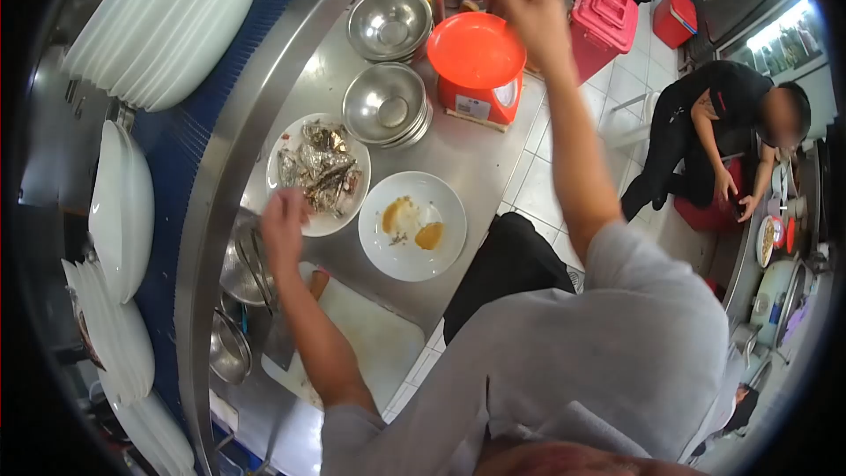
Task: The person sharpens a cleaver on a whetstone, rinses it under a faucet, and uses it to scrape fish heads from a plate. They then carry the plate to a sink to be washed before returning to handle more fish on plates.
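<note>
Foil-wrapped food (319,169) is piled on a white plate (291,137) on the steel counter (480,163), left of a second white plate (412,226) smeared with sauce. The left hand (284,227) is held at the near rim of the foil plate, fingers curled loosely; whether anything is pinched cannot be told. The right hand (531,9) is raised over the far end of the counter, beside the orange scale (477,66) (its fingers are blurred, so their state cannot be told). Two stacks of steel bowls (388,106) are set behind the plates. A white cutting board (374,335) lies near the left forearm. A second person (718,137) is crouched at the right.
</note>
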The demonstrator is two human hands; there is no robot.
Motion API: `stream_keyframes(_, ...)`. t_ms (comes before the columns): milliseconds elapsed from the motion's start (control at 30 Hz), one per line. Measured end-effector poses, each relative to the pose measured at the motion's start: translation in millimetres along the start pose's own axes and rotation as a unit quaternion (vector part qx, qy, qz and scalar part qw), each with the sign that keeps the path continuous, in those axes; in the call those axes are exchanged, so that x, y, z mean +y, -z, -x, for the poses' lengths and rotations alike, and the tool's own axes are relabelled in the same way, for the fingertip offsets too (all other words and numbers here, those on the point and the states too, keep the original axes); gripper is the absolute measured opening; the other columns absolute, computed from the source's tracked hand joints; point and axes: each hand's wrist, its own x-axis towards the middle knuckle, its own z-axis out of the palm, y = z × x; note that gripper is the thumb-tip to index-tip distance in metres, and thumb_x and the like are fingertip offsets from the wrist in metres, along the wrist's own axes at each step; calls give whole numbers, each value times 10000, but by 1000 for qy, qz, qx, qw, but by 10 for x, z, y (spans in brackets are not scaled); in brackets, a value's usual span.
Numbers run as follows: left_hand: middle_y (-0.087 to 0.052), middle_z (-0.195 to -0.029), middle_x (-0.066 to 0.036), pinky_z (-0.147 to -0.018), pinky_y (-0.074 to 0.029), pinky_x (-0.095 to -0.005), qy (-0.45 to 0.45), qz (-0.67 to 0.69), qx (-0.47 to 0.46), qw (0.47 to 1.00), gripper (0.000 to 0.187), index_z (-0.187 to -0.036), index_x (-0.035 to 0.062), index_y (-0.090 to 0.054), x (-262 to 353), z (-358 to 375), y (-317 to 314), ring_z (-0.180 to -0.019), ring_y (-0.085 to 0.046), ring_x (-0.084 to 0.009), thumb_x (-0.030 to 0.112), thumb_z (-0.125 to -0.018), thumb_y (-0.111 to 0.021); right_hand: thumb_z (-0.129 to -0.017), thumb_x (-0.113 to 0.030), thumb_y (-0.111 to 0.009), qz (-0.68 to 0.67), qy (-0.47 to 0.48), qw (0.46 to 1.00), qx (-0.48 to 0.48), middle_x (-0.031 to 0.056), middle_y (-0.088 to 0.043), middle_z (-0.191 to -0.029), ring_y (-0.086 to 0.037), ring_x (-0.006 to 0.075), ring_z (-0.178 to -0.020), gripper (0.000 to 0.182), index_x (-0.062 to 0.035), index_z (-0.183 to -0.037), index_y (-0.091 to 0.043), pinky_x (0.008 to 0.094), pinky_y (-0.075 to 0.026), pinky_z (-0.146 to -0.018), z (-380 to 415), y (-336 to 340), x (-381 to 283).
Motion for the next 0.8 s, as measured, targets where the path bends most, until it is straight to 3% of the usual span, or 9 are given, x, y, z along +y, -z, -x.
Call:
stream_keyframes(67, -624, -746, -38, -545, -425, -234, 44, 77, -51, 995, 131, -891, 23, -614, 28, 820, -84, -596, -548, -84, 121, -965, -568, -912, -274, -620, -86, 66, 993, -38, 82, -711, -958, -642, 144, -786, 385, 15, -1166, -635, 286, -519, -739, -1095, -39, 486)
stream_keyframes(100, -636, -769, -39, -542, -431, -235, 19, 83, -82, 993, 94, -911, 31, -634, 33, 1189, -152, -606, -563, -87, 73, -955, -563, -921, -285, -621, -82, 18, 990, -115, 95, -706, -976, -634, 133, -823, 392, 17, -1171, -632, 288, -517, -750, -1480, -97, 425)
stream_keyframes(133, -639, -759, -41, -555, -430, -228, 54, 101, -122, 986, 100, -953, 23, -646, 12, 1546, -230, -617, -565, -93, 92, -950, -574, -975, -342, -569, -131, -72, 968, -203, 129, -678, -1157, -690, 224, -971, 462, -15, -1300, -554, 352, -544, -778, -1760, -200, 304)
stream_keyframes(167, -633, -738, -42, -546, -409, -226, 104, 150, -139, 973, 120, -970, 19, -649, -8, 1852, -368, -601, -540, -89, 114, -951, -578, -975, -342, -569, -142, -67, 961, -226, 129, -678, -1157, -690, 224, -971, 462, -15, -1300, -554, 352, -544, -778, -2065, -407, 395)
stream_keyframes(233, -626, -718, -42, -537, -389, -224, 158, 208, -118, 958, 143, -988, 15, -651, -43, 2370, -725, -585, -514, -85, 135, -952, -583, -816, -158, -673, -296, -129, 864, -388, -8, -691, -832, -653, 132, -713, 86, -174, -897, -696, 313, -535, -608, -2634, -874, 588)
stream_keyframes(267, -619, -700, -45, -527, -364, -224, 232, 249, -67, 938, 175, -1001, 15, -650, -61, 2609, -931, -571, -481, -80, 170, -953, -585, -816, -158, -673, -302, -126, 849, -415, -8, -691, -832, -653, 132, -713, 86, -174, -897, -696, 313, -535, -608, -2696, -1158, 502)
stream_keyframes(433, -610, -679, -59, -493, -301, -231, 420, 281, 129, 853, 248, -1042, 17, -643, -21, 3285, -1761, -530, -400, -65, 240, -953, -582, -848, -196, -654, -217, -26, 856, -469, 21, -691, -874, -651, 136, -754, 135, -125, -959, -683, 307, -528, -642, -2360, -2299, 94)
stream_keyframes(600, -609, -670, -63, -467, -304, -226, 455, 287, 154, 829, 256, -1046, 19, -644, -16, 3357, -2141, -495, -394, -62, 244, -941, -581, -880, -234, -635, -154, 86, 859, -480, 51, -690, -916, -649, 141, -795, 215, -76, -1022, -669, 301, -522, -676, -2533, -2220, 437)
stream_keyframes(800, -633, -678, -64, -460, -328, -228, 495, 217, 125, 832, 259, -1035, 35, -655, -312, 3592, -2400, -490, -415, -65, 265, -929, -601, -919, -279, -612, -55, 227, 902, -362, 87, -689, -967, -647, 146, -844, 319, -17, -1097, -653, 294, -514, -717, -3323, -2009, 1283)
